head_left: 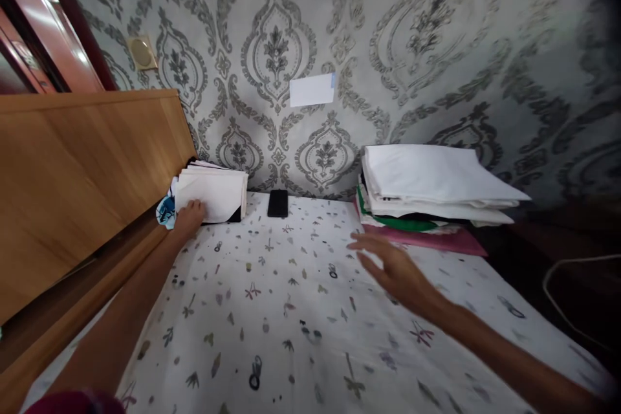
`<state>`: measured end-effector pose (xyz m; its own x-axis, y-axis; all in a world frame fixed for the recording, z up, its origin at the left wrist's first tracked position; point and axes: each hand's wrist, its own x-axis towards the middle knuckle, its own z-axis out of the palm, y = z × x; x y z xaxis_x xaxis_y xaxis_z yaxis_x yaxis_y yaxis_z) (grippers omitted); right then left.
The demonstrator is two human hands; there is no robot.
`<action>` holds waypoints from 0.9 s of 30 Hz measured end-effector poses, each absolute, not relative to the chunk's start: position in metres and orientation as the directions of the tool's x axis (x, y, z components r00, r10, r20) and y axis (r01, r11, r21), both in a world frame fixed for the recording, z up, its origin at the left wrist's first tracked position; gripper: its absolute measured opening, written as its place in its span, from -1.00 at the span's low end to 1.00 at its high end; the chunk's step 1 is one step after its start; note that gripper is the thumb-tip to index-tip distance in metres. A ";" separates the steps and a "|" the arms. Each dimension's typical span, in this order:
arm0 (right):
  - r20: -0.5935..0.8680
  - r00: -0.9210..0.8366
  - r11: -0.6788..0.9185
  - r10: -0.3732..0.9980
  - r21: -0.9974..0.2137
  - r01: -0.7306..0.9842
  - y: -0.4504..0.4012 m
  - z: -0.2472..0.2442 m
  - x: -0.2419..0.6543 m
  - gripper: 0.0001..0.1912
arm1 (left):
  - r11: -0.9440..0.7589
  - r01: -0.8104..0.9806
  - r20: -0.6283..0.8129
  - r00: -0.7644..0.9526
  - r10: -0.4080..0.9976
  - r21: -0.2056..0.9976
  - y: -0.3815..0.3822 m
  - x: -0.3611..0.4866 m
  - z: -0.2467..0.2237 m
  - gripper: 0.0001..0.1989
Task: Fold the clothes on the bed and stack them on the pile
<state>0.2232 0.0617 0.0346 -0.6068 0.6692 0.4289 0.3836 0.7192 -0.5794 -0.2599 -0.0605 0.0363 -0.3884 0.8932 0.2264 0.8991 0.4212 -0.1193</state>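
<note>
My left hand (191, 217) is at the front of a small pile of folded white cloth (213, 193), near the wooden board. Its fingers are bent against the pile's front edge and look closed on the cloth; the thumb is hard to make out. My right hand (385, 265) is held over the printed sheet with fingers apart and nothing in it. Just beyond that hand lies a taller pile of folded cloths (427, 174), white on top, with green, black and pink layers below. A blue patterned cloth (165, 210) pokes out left of the small pile.
A black phone-like rectangle (278, 203) lies near the wall. The white printed sheet (272, 310) covers the bed. A wooden board (92, 174) rises on the left. A white paper (312, 90) is on the patterned wall, and a pale cable (553, 272) hangs at the right.
</note>
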 end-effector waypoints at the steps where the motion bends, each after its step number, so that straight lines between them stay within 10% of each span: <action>1: 0.391 -0.620 0.683 0.680 -0.646 0.342 0.041 0.030 0.217 -0.72 | 0.421 0.904 0.224 -0.395 0.891 -0.079 -0.061 -0.257 0.041 -0.68; 9: -0.107 -0.700 -0.097 0.706 -0.994 0.054 -0.069 0.022 0.165 -0.52 | 0.254 0.867 -0.039 -0.263 0.964 0.428 -0.085 -0.163 0.098 -0.82; 12: -0.289 -0.709 -0.471 0.643 -0.879 -0.070 -0.092 0.020 0.149 -0.43 | 0.116 0.721 -0.209 0.041 0.977 0.683 -0.122 -0.084 0.098 -0.80; 14: -0.271 -0.716 -0.523 0.643 -0.839 -0.151 -0.103 0.019 0.148 -0.46 | 0.177 0.317 -0.310 0.443 0.841 0.932 -0.148 -0.036 0.093 -0.76; 20: -0.269 -0.647 -0.488 0.713 -0.854 -0.182 -0.112 0.004 0.182 -0.68 | 0.272 0.214 -0.344 0.651 0.676 0.938 -0.181 0.003 0.078 -0.87; 27: -0.298 -0.692 -0.559 0.658 -0.809 -0.182 -0.097 -0.007 0.208 -0.66 | 0.134 0.434 -0.199 0.108 0.974 0.891 -0.151 -0.066 0.019 -0.81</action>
<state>0.2084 -0.0974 -0.0069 -0.6920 0.6575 -0.2980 -0.1824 -0.5587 -0.8091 -0.0657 -0.1512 0.0192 0.1083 0.9740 -0.1988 0.4339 0.1336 0.8910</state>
